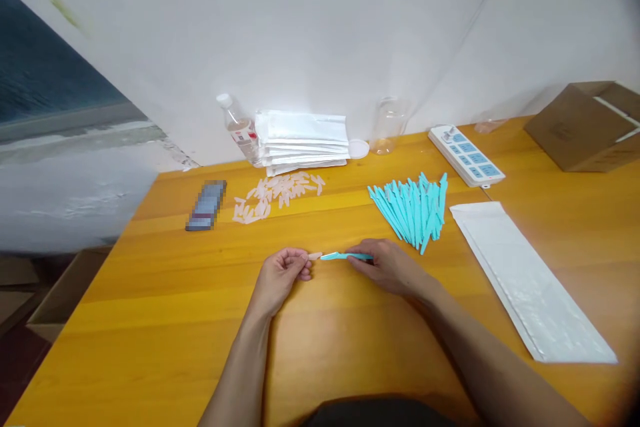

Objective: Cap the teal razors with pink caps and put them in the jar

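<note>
Between thumb and fingers, my left hand (286, 271) pinches a small translucent pinkish blade cap (315, 255). My right hand (383, 265) grips a turquoise eyebrow razor (340, 256) by its handle, with the blade end pointing left. The cap's open end and the razor's tip face each other nearly in line, a tiny distance apart. Beyond my left hand lies a loose scatter of similar caps (261, 208). A fanned pile of turquoise razors (413, 210) rests beyond my right hand.
Along the wall stand a plastic bottle (240, 130), stacked white packets (303, 140) and a clear jar (389, 127), with a round lid (359, 149) beside it. A phone (206, 205) lies left. Rightward are a power strip (466, 155), a white bag (533, 283) and a cardboard box (575, 123).
</note>
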